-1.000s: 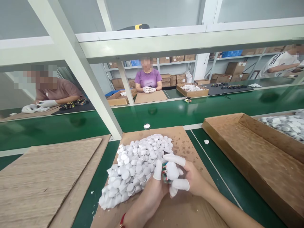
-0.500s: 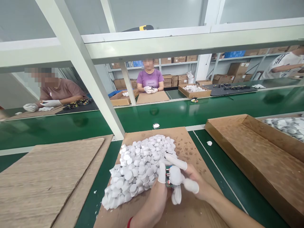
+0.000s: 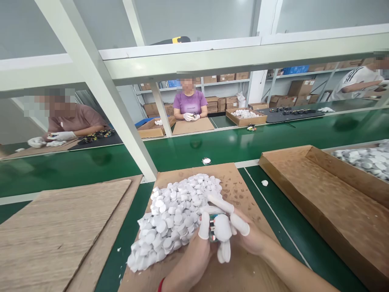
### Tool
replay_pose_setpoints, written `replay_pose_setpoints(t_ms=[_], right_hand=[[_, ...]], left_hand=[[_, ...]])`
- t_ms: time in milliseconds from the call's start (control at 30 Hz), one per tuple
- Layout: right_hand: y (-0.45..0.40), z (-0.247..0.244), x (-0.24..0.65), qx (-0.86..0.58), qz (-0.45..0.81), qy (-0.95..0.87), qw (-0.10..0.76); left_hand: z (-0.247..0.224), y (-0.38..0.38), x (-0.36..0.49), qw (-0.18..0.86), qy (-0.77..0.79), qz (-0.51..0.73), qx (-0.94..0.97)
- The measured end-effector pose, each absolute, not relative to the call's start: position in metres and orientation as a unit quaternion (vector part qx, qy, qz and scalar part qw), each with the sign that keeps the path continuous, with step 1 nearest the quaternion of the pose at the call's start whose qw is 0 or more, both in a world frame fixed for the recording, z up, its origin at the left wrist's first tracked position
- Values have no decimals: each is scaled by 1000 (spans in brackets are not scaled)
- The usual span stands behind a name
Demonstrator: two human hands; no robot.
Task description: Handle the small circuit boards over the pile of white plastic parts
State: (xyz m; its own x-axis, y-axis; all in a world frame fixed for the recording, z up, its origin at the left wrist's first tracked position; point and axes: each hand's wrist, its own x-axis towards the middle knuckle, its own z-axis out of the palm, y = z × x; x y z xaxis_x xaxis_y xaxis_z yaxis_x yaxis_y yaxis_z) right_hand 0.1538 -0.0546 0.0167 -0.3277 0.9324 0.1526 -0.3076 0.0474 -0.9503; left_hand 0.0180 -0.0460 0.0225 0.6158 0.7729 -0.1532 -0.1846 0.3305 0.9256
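Note:
A heap of small white round caps (image 3: 173, 219) lies on a brown cardboard sheet (image 3: 240, 198) in front of me. My left hand (image 3: 190, 259) and my right hand (image 3: 251, 235) meet at the heap's lower right edge, with white finger cots on several fingers. Together they hold a small green-edged electronic part (image 3: 214, 234), and a white soft piece (image 3: 221, 228) covers much of it. The hands hide the part's underside, and I cannot tell exactly what the white piece is.
An open cardboard tray (image 3: 322, 190) with grey-white discs stands at my right. A corrugated cardboard sheet (image 3: 60, 231) lies at my left. Beyond a green conveyor belt (image 3: 194, 150) and white frame bars, several co-workers handle small parts among boxes and shelves.
My hands have drawn slightly closer, and the held part has shifted a little with the white piece. The heap stays in place, and the view has moved only slightly.

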Motion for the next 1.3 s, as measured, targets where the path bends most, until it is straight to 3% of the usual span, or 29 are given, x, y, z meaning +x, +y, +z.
replay_pose_setpoints(t_ms=[367, 533, 700, 767, 933, 1300], right_hand=[[-56, 25, 159, -279, 633, -508, 512], [-55, 24, 164, -336, 365, -680, 540], [-52, 23, 165, -350, 225, -741, 527], [-52, 22, 163, -350, 248, -726, 537], [-54, 25, 160, -306, 517, -558, 573], [-57, 41, 161, -267, 481, -653, 520]], left_hand=[[43, -41, 20, 873, 150, 298, 355], [46, -38, 17, 834, 194, 340, 389], [46, -41, 15, 791, 233, 329, 460], [45, -40, 13, 772, 243, 314, 497], [44, -36, 9, 748, 237, 295, 546], [46, -36, 12, 803, 193, 248, 506]])
